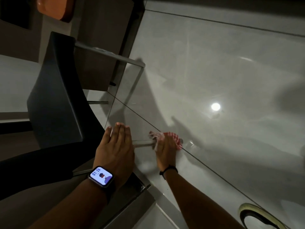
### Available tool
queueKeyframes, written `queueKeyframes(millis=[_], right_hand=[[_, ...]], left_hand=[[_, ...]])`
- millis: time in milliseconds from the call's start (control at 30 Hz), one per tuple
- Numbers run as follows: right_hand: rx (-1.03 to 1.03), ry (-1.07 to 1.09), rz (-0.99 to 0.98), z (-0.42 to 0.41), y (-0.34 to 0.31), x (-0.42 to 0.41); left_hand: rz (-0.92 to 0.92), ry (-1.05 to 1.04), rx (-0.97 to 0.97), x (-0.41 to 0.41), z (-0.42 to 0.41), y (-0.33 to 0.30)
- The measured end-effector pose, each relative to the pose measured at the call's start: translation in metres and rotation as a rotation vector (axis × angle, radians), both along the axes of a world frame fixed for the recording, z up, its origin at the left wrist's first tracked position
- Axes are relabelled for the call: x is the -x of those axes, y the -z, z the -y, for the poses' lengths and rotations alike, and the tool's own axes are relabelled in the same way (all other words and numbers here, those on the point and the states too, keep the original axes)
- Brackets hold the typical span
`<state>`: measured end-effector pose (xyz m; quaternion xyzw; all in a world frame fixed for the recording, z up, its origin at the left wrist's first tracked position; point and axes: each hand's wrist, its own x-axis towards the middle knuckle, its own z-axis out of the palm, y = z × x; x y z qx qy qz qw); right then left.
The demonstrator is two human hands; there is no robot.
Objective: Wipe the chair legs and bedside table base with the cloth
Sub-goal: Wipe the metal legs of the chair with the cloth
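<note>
The view is tilted sideways. A black chair (56, 100) with a silver metal frame stands on the pale tiled floor. My right hand (165, 150) is closed on a red-and-white checked cloth (171, 138), which is wrapped around the floor end of a silver chair leg (143, 143). My left hand (115, 146) lies flat with fingers together against the same leg near the dark seat, holding nothing. A smartwatch sits on my left wrist. A second silver frame bar (112, 55) runs farther back.
A brown wooden cabinet (99, 52) stands behind the chair, with an orange object (54, 7) at the top left. The glossy floor (214, 71) reflects a ceiling light. A round rimmed object (257, 217) sits at the bottom right.
</note>
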<state>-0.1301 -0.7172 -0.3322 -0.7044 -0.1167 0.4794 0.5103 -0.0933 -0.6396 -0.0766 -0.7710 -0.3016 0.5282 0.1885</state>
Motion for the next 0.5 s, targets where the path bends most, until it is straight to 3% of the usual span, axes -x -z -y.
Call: queueKeyframes(millis=[133,233,367,500], right_hand=[[0.087,0.121,-0.11,-0.007,0.034,0.012],[0.038,0.139,-0.15,-0.016,-0.006,0.012],[-0.181,0.052,0.003,-0.033,-0.079,0.013],[-0.288,0.015,0.205,-0.043,-0.09,0.016]], left_hand=[[-0.024,0.054,0.013,0.007,-0.012,-0.008],[-0.043,0.066,0.009,0.005,-0.013,-0.007],[-0.099,0.076,0.009,-0.002,-0.015,-0.011],[-0.127,0.078,0.025,-0.004,-0.021,-0.014]])
